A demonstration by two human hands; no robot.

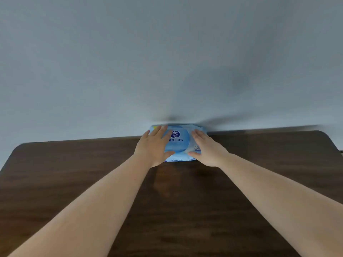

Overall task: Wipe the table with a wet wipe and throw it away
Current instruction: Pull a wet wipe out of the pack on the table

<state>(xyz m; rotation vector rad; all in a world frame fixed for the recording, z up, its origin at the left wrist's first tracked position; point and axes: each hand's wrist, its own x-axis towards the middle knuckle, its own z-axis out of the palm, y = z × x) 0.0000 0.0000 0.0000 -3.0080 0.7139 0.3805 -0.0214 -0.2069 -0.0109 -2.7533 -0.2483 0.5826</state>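
Head view: both arms are stretched forward and the wet wipe pack sits right between the hands, at the far edge of the table against the wall. Left hand lies flat on the pack's left end, right hand on its right end, fingers spread, neither curled closed. The long axis runs left to right, so both hands are equally near. The round lid looks closed, and no wipe is showing.
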